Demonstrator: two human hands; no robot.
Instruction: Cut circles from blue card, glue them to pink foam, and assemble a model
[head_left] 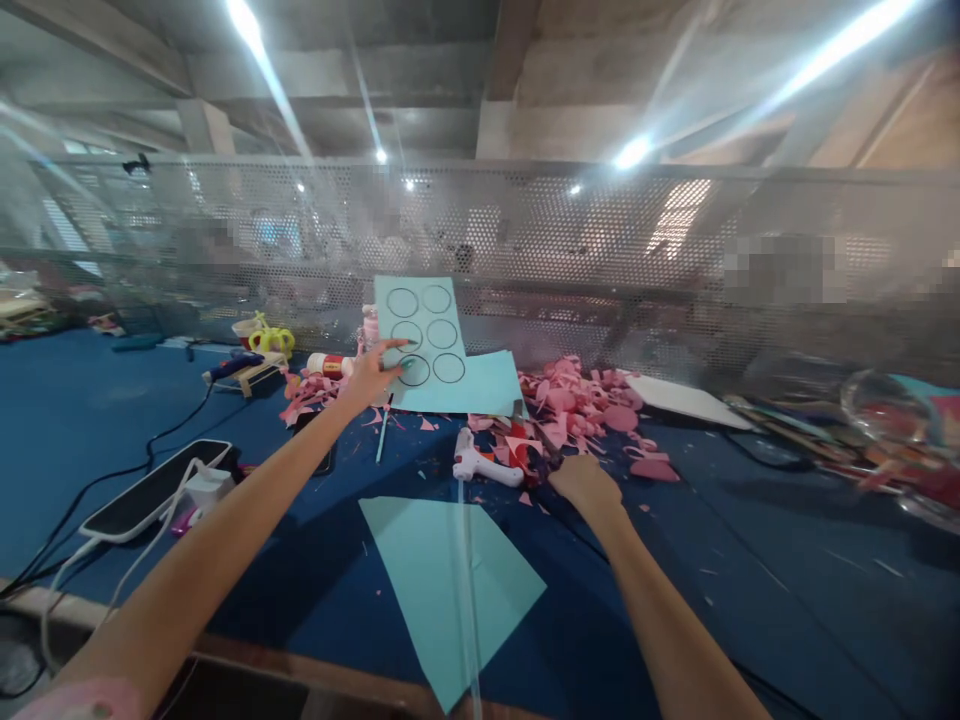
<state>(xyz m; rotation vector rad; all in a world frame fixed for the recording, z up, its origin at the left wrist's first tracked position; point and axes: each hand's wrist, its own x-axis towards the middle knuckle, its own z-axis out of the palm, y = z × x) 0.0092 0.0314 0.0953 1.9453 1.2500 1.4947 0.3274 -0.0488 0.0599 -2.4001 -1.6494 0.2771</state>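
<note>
My left hand (373,372) grips the left edge of a pale green foam or paper sheet (421,318), its fingers over the front. Several black circles are drawn on this sheet, which stands nearly upright. Behind its lower end lies another pale green sheet (491,385). My right hand (589,487) is closed beside the pink scraps, at a dark-and-red item too blurred to name. To its left rests a white hot glue gun (486,466) with a long clear glue stick (466,590). The stick crosses a pale green piece (427,560) near the table's front edge.
Pink cut scraps (570,395) are heaped along the back. A pen (384,430), a white bottle (330,365), a dark phone (324,445) and a power strip (157,490) with cables lie leftward. A perforated metal screen (525,230) closes off the blue table's (720,590) far side.
</note>
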